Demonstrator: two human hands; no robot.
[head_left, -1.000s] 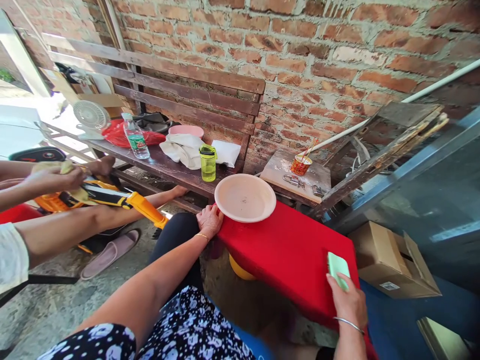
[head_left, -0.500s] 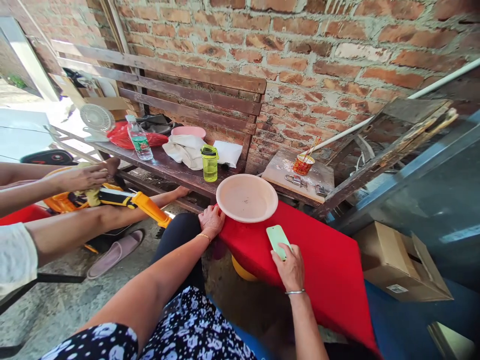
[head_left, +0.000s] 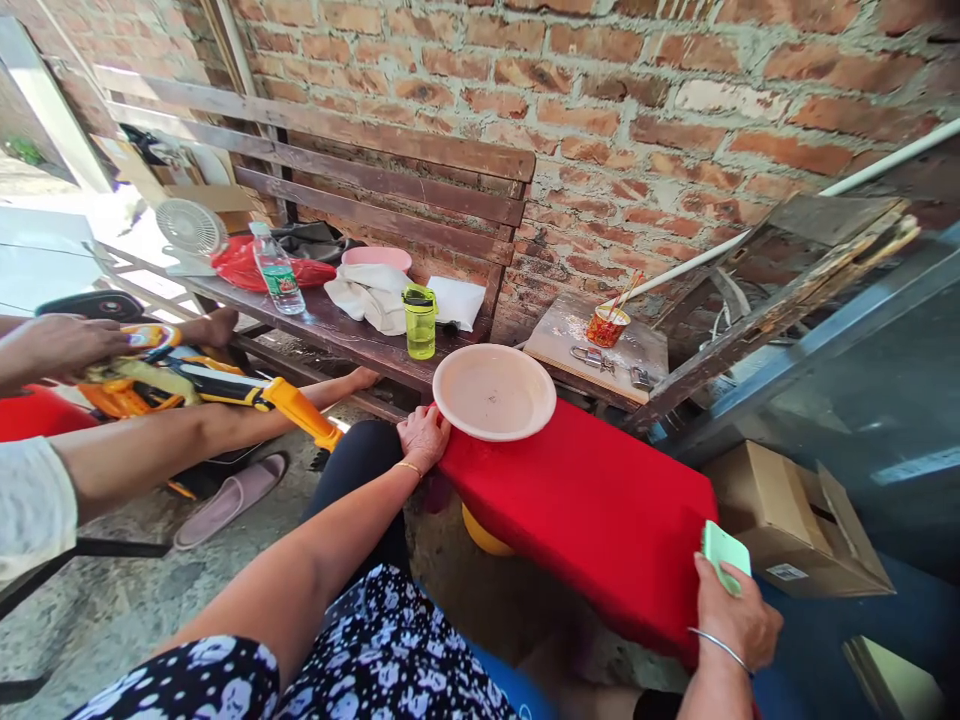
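My right hand (head_left: pixel 739 615) grips a pale green phone (head_left: pixel 725 557) over the right end of the red-covered table (head_left: pixel 592 500), thumb and fingers along its sides. My left hand (head_left: pixel 424 437) rests on the table's left corner with nothing visible in it, its fingers lying flat and partly out of sight. Just beyond it, a shallow light pink basin (head_left: pixel 493 395) stands on the table's far left end, with small dark specks at its bottom.
A wooden bench (head_left: pixel 337 345) carries a water bottle (head_left: pixel 279 270), a green cup (head_left: pixel 420 322) and a white cloth (head_left: pixel 369 296). A low board holds a noodle cup (head_left: pixel 606 326) and padlocks. An open cardboard box (head_left: pixel 787 520) stands right. Another person handles a yellow toy excavator (head_left: pixel 300 412) at left.
My right hand has carried the phone rightward from mid-table to the table's right end. My left hand stays put. The other person's hand has shifted left on the toy.
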